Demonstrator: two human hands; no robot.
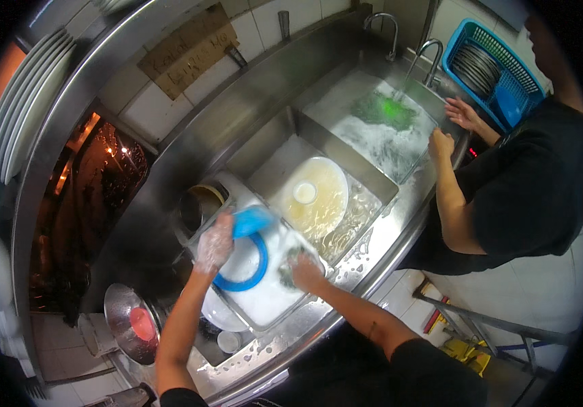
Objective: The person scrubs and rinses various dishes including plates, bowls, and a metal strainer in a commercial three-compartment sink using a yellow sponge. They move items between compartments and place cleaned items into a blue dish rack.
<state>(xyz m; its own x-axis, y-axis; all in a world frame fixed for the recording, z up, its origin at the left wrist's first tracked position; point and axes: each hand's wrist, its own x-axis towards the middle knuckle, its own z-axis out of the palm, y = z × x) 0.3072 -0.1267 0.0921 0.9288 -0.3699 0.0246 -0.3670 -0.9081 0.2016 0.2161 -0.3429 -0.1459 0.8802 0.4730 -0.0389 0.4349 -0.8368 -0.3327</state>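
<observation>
My left hand (215, 245), wet with suds, is closed on a blue plastic piece (253, 221), slightly blurred; its exact kind I cannot make out. Beneath it, a round container with a blue rim (262, 252) sits in white foam inside a rectangular metal basin (257, 328). My right hand (307, 273) reaches into the same foam at the basin's right side. Its fingers, partly blurred, are curled round what looks like a greenish scouring pad (286, 274).
Right of the basin, a sink compartment holds a large pale plate (332, 178) under cloudy water. Beyond it is a foamy compartment (373, 142) with taps (430, 51). A co-worker (529, 183) stands at right near a blue rack (464, 41). A metal strainer (120, 319) stands at left.
</observation>
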